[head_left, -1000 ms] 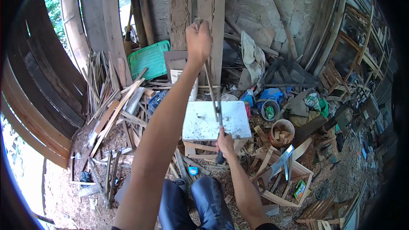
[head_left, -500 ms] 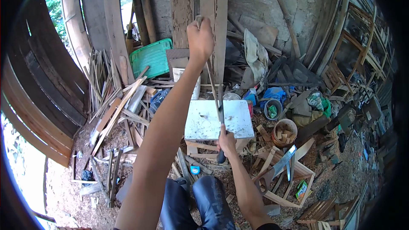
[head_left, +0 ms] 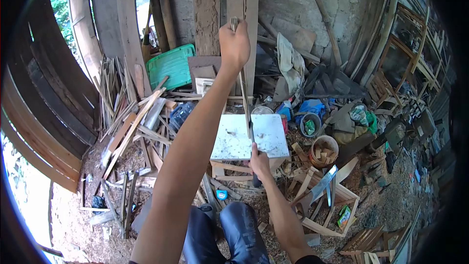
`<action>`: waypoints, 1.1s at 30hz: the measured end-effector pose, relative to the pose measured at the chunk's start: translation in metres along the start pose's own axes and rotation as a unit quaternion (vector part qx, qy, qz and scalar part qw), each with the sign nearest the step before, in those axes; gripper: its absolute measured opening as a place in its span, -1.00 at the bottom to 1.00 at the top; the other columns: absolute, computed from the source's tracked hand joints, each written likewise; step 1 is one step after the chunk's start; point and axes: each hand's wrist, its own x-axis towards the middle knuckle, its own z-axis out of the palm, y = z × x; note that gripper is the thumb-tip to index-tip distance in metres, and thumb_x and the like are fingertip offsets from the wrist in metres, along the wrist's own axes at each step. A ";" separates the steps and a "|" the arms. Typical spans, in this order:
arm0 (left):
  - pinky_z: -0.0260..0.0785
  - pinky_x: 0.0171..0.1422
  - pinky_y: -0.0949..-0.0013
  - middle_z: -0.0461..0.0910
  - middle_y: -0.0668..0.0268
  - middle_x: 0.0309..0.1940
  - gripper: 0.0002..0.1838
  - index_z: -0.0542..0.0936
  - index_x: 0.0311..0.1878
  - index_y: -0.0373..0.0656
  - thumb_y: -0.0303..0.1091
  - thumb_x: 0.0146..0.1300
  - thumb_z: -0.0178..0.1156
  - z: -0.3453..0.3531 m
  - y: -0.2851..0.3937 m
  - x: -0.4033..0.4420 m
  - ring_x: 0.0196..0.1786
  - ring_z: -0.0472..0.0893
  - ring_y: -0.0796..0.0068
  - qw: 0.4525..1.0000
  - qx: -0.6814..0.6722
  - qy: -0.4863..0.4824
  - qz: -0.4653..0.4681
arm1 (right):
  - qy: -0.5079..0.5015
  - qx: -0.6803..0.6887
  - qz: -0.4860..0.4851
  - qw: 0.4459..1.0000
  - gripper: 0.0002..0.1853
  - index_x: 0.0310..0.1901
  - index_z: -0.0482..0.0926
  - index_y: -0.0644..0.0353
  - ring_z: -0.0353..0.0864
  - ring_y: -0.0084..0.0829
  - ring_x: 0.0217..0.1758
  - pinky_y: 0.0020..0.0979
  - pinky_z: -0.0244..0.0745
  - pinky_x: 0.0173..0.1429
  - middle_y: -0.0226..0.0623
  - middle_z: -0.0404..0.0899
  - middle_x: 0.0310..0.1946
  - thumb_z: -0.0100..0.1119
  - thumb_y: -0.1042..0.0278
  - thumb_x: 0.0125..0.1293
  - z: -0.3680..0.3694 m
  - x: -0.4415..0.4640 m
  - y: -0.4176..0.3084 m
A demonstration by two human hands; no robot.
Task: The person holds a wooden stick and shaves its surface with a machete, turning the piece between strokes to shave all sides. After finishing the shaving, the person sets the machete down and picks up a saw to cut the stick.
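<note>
The left hand (head_left: 234,44) grips the near-upright stick (head_left: 244,88) up top; the right hand's (head_left: 260,164) fingers wrap, seemingly, a knife (head_left: 256,182) alongside its lower end.

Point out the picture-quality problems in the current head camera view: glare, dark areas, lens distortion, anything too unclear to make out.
Head view: daylight blows out the gap at lower left; black vignetting swallows the corners; wide-angle distortion bows the wooden planks at left; dark clutter at far right blurs together; the white tabletop reads bright, its small debris hard to identify.
</note>
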 end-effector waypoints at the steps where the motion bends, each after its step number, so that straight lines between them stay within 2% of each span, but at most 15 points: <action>1: 0.11 -0.48 0.34 0.26 0.39 -0.74 -0.68 0.31 -0.64 -0.26 -0.33 0.19 0.00 -0.002 0.001 0.006 -0.57 0.22 0.65 1.000 0.000 0.007 0.007 | -0.029 0.027 0.003 0.999 -0.34 -0.65 0.33 0.24 0.32 -0.45 -0.83 -0.37 0.29 -0.70 -0.33 0.33 -0.82 -0.21 -0.22 0.37 -0.005 0.003 -0.010; 2: 0.11 -0.48 0.34 0.26 0.39 -0.74 -0.68 0.31 -0.64 -0.26 -0.33 0.19 0.00 -0.005 -0.001 0.007 -0.57 0.22 0.65 1.000 0.002 0.008 0.006 | -0.058 0.051 0.017 0.997 -0.35 -0.64 0.32 0.23 0.30 -0.48 -0.82 -0.38 0.27 -0.71 -0.33 0.33 -0.80 -0.21 -0.23 0.37 -0.009 0.000 -0.011; 4: -0.01 -0.61 0.54 0.21 0.53 -0.72 -0.70 0.30 -0.62 -0.06 -0.34 0.26 -0.02 -0.004 -0.001 0.007 -0.68 0.18 0.73 1.000 -0.016 -0.004 0.003 | -0.042 0.027 0.010 0.999 -0.37 -0.64 0.32 0.22 0.28 -0.50 -0.84 -0.41 0.24 -0.73 -0.37 0.31 -0.82 -0.22 -0.20 0.38 -0.015 -0.010 -0.031; 8: -0.02 -0.61 0.53 0.19 0.54 -0.73 -0.70 0.28 -0.62 -0.05 -0.35 0.25 -0.02 -0.002 -0.002 0.008 -0.68 0.15 0.75 0.999 -0.038 -0.016 0.009 | 0.006 0.163 -0.185 0.969 -0.43 -0.61 0.33 0.21 0.25 -0.53 -0.87 -0.43 0.18 -0.76 -0.41 0.27 -0.84 -0.15 -0.14 0.39 -0.019 -0.033 -0.058; 10: -0.03 -0.62 0.52 0.18 0.55 -0.74 -0.70 0.27 -0.63 -0.04 -0.36 0.25 -0.01 0.000 -0.008 0.009 -0.69 0.13 0.75 0.999 -0.021 -0.025 0.019 | 0.104 0.155 -0.266 0.946 -0.39 -0.65 0.32 0.20 0.27 -0.50 -0.87 -0.40 0.20 -0.75 -0.40 0.27 -0.85 -0.17 -0.16 0.39 0.003 -0.003 -0.023; 12: -0.04 -0.62 0.53 0.19 0.55 -0.73 -0.70 0.28 -0.63 -0.05 -0.36 0.24 -0.01 0.003 -0.004 0.007 -0.68 0.14 0.75 0.999 -0.034 -0.032 0.005 | -0.044 0.046 0.039 0.997 -0.35 -0.71 0.30 0.19 0.30 -0.45 -0.86 -0.37 0.22 -0.74 -0.38 0.28 -0.86 -0.22 -0.19 0.39 0.001 0.001 -0.001; 14: -0.04 -0.61 0.52 0.19 0.55 -0.73 -0.71 0.29 -0.63 -0.06 -0.36 0.24 -0.01 0.002 -0.004 0.007 -0.67 0.15 0.75 0.999 -0.038 -0.020 0.003 | -0.037 0.073 0.014 0.997 -0.30 -0.76 0.28 0.18 0.32 -0.43 -0.84 -0.34 0.25 -0.73 -0.37 0.28 -0.86 -0.26 -0.24 0.37 0.001 0.008 0.024; 16: -0.04 -0.61 0.52 0.20 0.55 -0.73 -0.71 0.30 -0.62 -0.06 -0.36 0.25 -0.01 0.000 -0.001 0.016 -0.67 0.15 0.75 0.999 -0.033 -0.010 0.022 | -0.061 0.104 0.074 0.990 -0.39 -0.59 0.30 0.17 0.25 -0.48 -0.84 -0.38 0.21 -0.73 -0.39 0.24 -0.84 -0.20 -0.26 0.34 -0.003 -0.001 0.009; 18: -0.05 -0.61 0.52 0.20 0.55 -0.72 -0.71 0.30 -0.62 -0.06 -0.36 0.25 -0.01 -0.003 -0.006 0.005 -0.67 0.15 0.75 1.000 -0.027 -0.003 0.015 | -0.078 0.163 0.085 0.980 -0.40 -0.58 0.31 0.17 0.24 -0.49 -0.85 -0.38 0.21 -0.74 -0.40 0.26 -0.83 -0.19 -0.26 0.33 -0.008 -0.003 -0.003; 21: -0.05 -0.61 0.51 0.20 0.55 -0.72 -0.71 0.30 -0.62 -0.06 -0.36 0.25 -0.01 -0.005 -0.006 0.008 -0.67 0.15 0.74 0.999 -0.030 -0.010 0.013 | -0.041 0.151 -0.046 0.987 -0.42 -0.56 0.33 0.17 0.22 -0.55 -0.87 -0.47 0.19 -0.75 -0.41 0.29 -0.81 -0.18 -0.23 0.36 -0.015 -0.013 -0.037; 25: -0.05 -0.61 0.51 0.19 0.54 -0.73 -0.71 0.29 -0.62 -0.06 -0.34 0.24 -0.01 -0.008 -0.003 0.007 -0.67 0.15 0.73 0.999 -0.032 -0.014 0.009 | 0.023 0.300 -0.240 0.923 -0.45 -0.60 0.30 0.19 0.24 -0.58 -0.86 -0.45 0.13 -0.76 -0.39 0.29 -0.84 -0.18 -0.11 0.41 -0.018 -0.028 -0.075; 28: -0.06 -0.63 0.50 0.18 0.54 -0.74 -0.71 0.28 -0.62 -0.05 -0.34 0.24 -0.01 -0.010 -0.002 0.006 -0.69 0.14 0.73 1.000 -0.020 -0.006 0.017 | 0.045 0.188 -0.154 0.969 -0.40 -0.65 0.31 0.22 0.28 -0.51 -0.84 -0.38 0.19 -0.73 -0.36 0.32 -0.83 -0.19 -0.12 0.41 0.019 0.018 0.015; 30: -0.07 -0.64 0.50 0.17 0.54 -0.74 -0.71 0.28 -0.62 -0.05 -0.35 0.24 -0.02 -0.009 -0.003 0.006 -0.70 0.13 0.72 0.999 -0.007 0.004 0.037 | -0.032 0.039 -0.012 0.999 -0.36 -0.69 0.31 0.26 0.32 -0.43 -0.83 -0.33 0.25 -0.70 -0.33 0.34 -0.83 -0.19 -0.13 0.40 0.012 0.006 0.028; 32: 0.07 -0.55 0.41 0.26 0.44 -0.76 -0.72 0.35 -0.63 -0.21 -0.35 0.19 -0.02 -0.014 -0.001 0.011 -0.62 0.25 0.69 0.999 -0.032 -0.002 -0.010 | -0.017 0.028 -0.021 0.999 -0.35 -0.69 0.32 0.25 0.33 -0.42 -0.83 -0.34 0.26 -0.71 -0.33 0.33 -0.83 -0.19 -0.17 0.38 0.008 0.015 0.019; 33: 0.08 -0.55 0.44 0.27 0.44 -0.76 -0.72 0.36 -0.62 -0.22 -0.35 0.20 -0.02 -0.015 -0.001 0.010 -0.62 0.26 0.69 0.999 -0.032 -0.001 -0.025 | -0.046 0.078 0.024 0.996 -0.39 -0.63 0.32 0.23 0.28 -0.45 -0.85 -0.36 0.24 -0.72 -0.35 0.31 -0.82 -0.19 -0.17 0.38 0.000 0.008 0.004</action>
